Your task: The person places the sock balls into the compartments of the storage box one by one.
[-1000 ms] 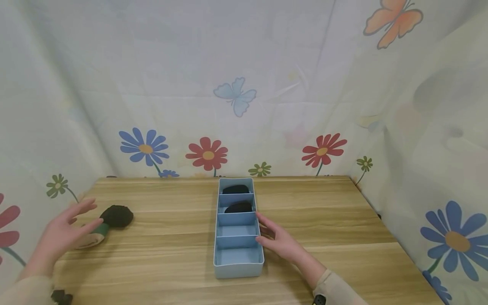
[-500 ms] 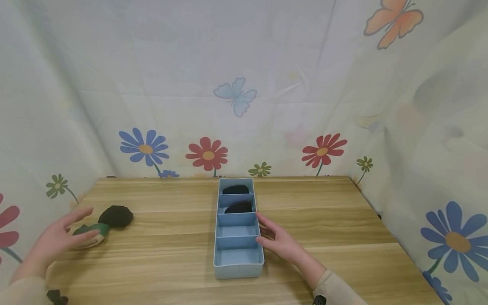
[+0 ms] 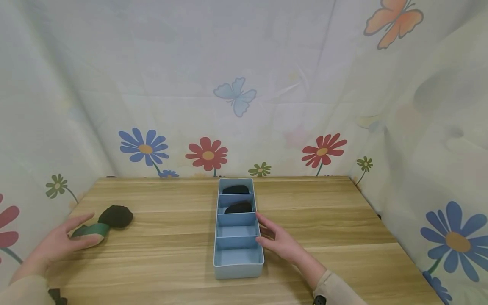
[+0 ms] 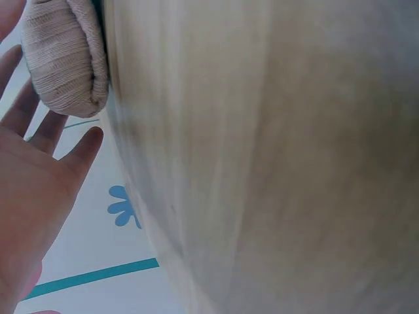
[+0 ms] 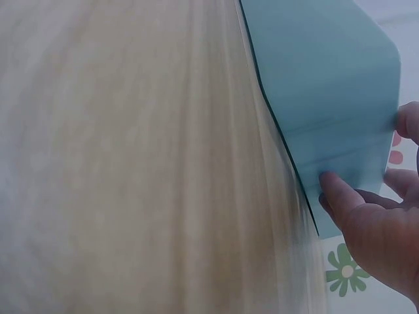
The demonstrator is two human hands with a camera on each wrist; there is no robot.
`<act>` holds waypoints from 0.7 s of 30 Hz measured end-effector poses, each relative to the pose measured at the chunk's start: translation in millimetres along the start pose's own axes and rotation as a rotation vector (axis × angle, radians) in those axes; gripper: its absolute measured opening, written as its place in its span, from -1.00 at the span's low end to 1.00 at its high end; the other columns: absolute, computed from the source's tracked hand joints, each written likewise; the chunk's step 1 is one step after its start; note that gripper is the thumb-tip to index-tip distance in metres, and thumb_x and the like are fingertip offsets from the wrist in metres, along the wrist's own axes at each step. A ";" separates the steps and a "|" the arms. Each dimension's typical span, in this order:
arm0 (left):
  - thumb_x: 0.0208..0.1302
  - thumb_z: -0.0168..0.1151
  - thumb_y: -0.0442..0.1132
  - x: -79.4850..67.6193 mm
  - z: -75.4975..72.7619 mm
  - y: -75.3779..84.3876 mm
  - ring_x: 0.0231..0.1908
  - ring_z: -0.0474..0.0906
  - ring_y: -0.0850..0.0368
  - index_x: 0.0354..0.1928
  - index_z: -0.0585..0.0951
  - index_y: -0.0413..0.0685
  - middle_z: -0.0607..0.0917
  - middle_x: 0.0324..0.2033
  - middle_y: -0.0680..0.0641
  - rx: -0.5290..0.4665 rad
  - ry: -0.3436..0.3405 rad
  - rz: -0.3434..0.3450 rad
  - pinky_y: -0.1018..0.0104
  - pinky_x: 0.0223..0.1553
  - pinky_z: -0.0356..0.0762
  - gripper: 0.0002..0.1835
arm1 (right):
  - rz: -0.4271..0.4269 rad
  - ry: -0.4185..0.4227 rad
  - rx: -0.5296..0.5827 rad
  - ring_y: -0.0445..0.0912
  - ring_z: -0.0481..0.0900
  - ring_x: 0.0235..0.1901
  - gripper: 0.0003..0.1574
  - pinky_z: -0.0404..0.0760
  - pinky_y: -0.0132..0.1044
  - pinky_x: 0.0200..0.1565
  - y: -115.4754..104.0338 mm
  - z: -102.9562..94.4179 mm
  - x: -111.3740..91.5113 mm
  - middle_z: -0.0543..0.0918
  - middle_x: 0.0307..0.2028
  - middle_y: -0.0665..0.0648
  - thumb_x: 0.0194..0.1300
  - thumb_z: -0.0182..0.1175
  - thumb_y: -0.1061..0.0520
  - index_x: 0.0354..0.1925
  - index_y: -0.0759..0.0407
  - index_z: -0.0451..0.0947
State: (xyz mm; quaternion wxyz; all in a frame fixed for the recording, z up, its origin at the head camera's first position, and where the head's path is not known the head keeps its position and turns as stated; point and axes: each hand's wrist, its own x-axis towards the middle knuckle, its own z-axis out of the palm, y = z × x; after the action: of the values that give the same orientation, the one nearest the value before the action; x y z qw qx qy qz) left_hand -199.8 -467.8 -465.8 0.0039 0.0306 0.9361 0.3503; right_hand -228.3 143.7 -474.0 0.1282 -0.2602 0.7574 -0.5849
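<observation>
My left hand reaches round a rolled sock, green on top. Its thumb lies along the near side, the other fingers along the far side. In the left wrist view the rolled sock shows a beige ribbed underside, with the hand's fingers spread beside it. My right hand rests its fingertips on the right side of a long blue divided box. In the right wrist view one fingertip touches the box's wall and others are at its rim. Black rolled socks lie in the two far compartments.
Another dark rolled bundle sits on the wooden table, just beyond the green sock. The box's two near compartments show bare floors. A flowered cloth hangs behind the table and along its sides.
My left hand has moved down and slightly left, its thumb and fingers coming to either side of the green sock. The right hand and the box have stayed put.
</observation>
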 end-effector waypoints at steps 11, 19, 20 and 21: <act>0.20 0.44 -0.11 -1.3 6.2 -7.2 0.30 -0.07 -0.63 0.50 0.09 -0.26 0.07 0.38 -0.58 -0.031 0.018 0.036 -0.59 0.13 -0.02 -0.03 | -0.017 -0.012 0.011 0.35 0.21 0.37 -0.11 0.17 0.13 0.36 -0.5 0.4 -1.1 0.03 0.50 0.39 0.42 0.17 0.26 0.53 0.31 -0.04; 0.22 0.43 -0.08 -2.0 3.1 -10.1 0.21 0.29 -0.27 0.50 0.20 -0.14 0.24 0.34 -0.54 0.058 0.010 0.027 0.33 0.01 0.37 -0.10 | -0.018 -0.012 0.003 0.35 0.22 0.36 -0.12 0.17 0.13 0.36 -1.5 0.9 -0.8 0.04 0.49 0.39 0.42 0.16 0.28 0.53 0.33 -0.04; 0.22 0.43 -0.06 -1.8 3.0 -11.1 0.19 0.31 -0.26 0.49 0.22 -0.12 0.26 0.33 -0.54 0.076 0.013 0.022 0.46 -0.10 0.33 -0.12 | -0.018 -0.011 0.004 0.35 0.22 0.36 -0.12 0.17 0.13 0.36 -1.5 1.0 -0.9 0.04 0.49 0.39 0.42 0.16 0.28 0.53 0.33 -0.04; 0.22 0.43 -0.05 -1.7 2.8 -11.7 0.20 0.31 -0.29 0.49 0.24 -0.13 0.28 0.32 -0.54 0.083 0.013 0.024 0.46 -0.11 0.33 -0.13 | -0.018 -0.011 0.005 0.35 0.22 0.36 -0.12 0.18 0.13 0.36 -1.3 1.0 -0.8 0.04 0.49 0.39 0.42 0.17 0.27 0.53 0.33 -0.04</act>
State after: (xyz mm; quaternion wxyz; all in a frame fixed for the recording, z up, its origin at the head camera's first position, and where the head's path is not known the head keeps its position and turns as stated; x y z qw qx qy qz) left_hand -198.7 -474.8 -475.7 -0.0077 0.0398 0.9494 0.3114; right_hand -226.8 143.1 -473.1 0.1277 -0.2698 0.7528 -0.5867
